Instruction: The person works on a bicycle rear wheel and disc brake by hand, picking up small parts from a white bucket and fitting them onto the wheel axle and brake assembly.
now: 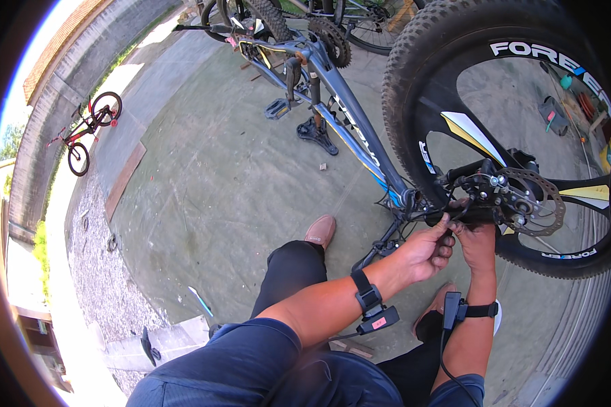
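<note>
Bicycle (pixel 332 115), grey-blue frame, standing upside down on the concrete floor (pixel 210 190). Its long axis runs from the upper left, where the handlebar end rests on the ground, down to the right, where the fat knobby wheel (pixel 455 41) rises close to the viewer. The wheel has broad black spokes with white lettering and yellow-and-white wedge decals; further lettering runs along the frame tube, partly blue and yellow near the hub.

Brake disc (pixel 540 200), silver, perforated, at the wheel hub, with the black caliper (pixel 478 183) just to its left.

Left hand (pixel 428 247), fingers curled shut around a dark part at the frame end, just below the caliper. Right hand (pixel 475 237), fingers clenched on the same dark part, touching the left hand. What exactly they pinch I cannot tell. Each wrist carries a black strap with a small black device; the left one bears a pink label.

Pedals and crank (pixel 299 74), pointing down toward the floor at mid-frame; chainring (pixel 332 37) above.

Small red bicycle (pixel 88 129), leaning by the curved brick wall (pixel 54 81), far left, well apart.

Brown shoe (pixel 320 230), on the floor below the frame.

Tools and a green object (pixel 567 81), seen through the wheel, upper right.
</note>
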{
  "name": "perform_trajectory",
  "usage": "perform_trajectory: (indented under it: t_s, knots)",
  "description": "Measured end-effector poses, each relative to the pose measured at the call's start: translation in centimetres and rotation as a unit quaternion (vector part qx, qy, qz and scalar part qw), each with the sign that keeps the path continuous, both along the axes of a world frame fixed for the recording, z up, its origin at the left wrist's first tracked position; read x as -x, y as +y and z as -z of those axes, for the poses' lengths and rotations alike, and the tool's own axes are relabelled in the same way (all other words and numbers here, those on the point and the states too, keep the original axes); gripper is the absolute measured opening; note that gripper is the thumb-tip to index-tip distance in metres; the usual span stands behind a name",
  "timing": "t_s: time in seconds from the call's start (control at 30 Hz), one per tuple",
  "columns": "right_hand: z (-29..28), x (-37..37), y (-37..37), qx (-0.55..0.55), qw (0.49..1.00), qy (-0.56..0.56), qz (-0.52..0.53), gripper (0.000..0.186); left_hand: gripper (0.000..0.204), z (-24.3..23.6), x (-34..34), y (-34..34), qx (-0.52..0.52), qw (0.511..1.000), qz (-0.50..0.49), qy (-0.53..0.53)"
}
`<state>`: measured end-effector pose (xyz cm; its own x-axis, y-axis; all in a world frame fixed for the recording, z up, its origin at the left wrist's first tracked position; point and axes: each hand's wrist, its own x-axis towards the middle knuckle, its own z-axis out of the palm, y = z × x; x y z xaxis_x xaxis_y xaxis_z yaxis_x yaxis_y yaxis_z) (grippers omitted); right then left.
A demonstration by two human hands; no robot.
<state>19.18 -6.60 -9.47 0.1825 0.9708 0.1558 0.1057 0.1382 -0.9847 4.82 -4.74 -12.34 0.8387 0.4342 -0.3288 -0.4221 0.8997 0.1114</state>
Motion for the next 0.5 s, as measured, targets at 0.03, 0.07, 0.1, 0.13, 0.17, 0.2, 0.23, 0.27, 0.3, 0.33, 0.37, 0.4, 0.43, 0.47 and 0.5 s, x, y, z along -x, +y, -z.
perform_trajectory:
  t_s: [0.03, 0.07, 0.1, 0.13, 0.17, 0.2, 0.23, 0.27, 0.3, 0.33, 0.37, 0.4, 0.43, 0.47, 0.5]
  knots:
    - [0.12, 0.01, 0.05, -0.004, 1.000, -0.003, 0.001, 0.038, 0.034, -0.23, -0.06, 0.02, 0.009, 1.000, -0.006, 0.002]
    - [0.22, 0.03, 0.10, -0.008, 1.000, -0.005, 0.002, 0.038, 0.033, -0.38, -0.07, 0.06, 0.017, 1.000, -0.011, 0.004]
    - [0.27, 0.04, 0.10, -0.008, 1.000, -0.001, 0.004, 0.037, 0.033, -0.32, -0.13, 0.05, 0.022, 1.000, -0.016, 0.001]
    - [0.31, 0.06, 0.10, -0.009, 1.000, 0.003, 0.007, 0.037, 0.033, -0.26, -0.21, 0.06, 0.026, 0.999, -0.020, -0.002]
    - [0.35, 0.07, 0.11, -0.010, 1.000, 0.007, 0.009, 0.037, 0.032, -0.20, -0.24, 0.05, 0.030, 0.999, -0.025, -0.006]
    - [0.46, 0.06, 0.13, -0.013, 1.000, 0.005, 0.011, 0.036, 0.032, -0.36, -0.22, 0.10, 0.037, 0.999, -0.029, 0.002]
    - [0.59, 0.05, 0.19, -0.017, 1.000, 0.003, 0.014, 0.036, 0.032, -0.57, -0.26, 0.22, 0.044, 0.998, -0.033, 0.009]
    - [0.67, 0.04, 0.20, -0.020, 1.000, 0.001, 0.017, 0.035, 0.032, -0.70, -0.27, 0.26, 0.051, 0.998, -0.037, 0.016]
    - [0.62, 0.09, 0.23, -0.019, 1.000, -0.006, 0.017, 0.035, 0.032, -0.57, -0.23, 0.29, 0.046, 0.998, -0.039, 0.011]
    - [0.51, 0.13, 0.22, -0.018, 1.000, -0.013, 0.018, 0.035, 0.032, -0.42, -0.19, 0.34, 0.041, 0.998, -0.040, 0.006]
    - [0.40, 0.18, 0.22, -0.017, 0.999, -0.020, 0.018, 0.035, 0.032, -0.27, -0.16, 0.36, 0.036, 0.998, -0.042, 0.001]
    - [0.30, 0.35, 0.24, -0.016, 1.000, -0.016, 0.022, 0.035, 0.032, -0.32, -0.10, 0.37, 0.039, 0.998, -0.046, 0.006]
    - [0.20, 0.58, 0.25, -0.014, 0.999, -0.012, 0.026, 0.035, 0.032, -0.36, -0.05, 0.43, 0.042, 0.998, -0.049, 0.012]
    - [0.17, 0.73, 0.27, -0.013, 0.999, -0.009, 0.029, 0.035, 0.032, -0.39, 0.01, 0.47, 0.045, 0.997, -0.053, 0.017]
    - [0.20, 0.67, 0.27, -0.014, 0.999, -0.017, 0.033, 0.035, 0.032, -0.45, -0.03, 0.49, 0.043, 0.997, -0.056, 0.021]
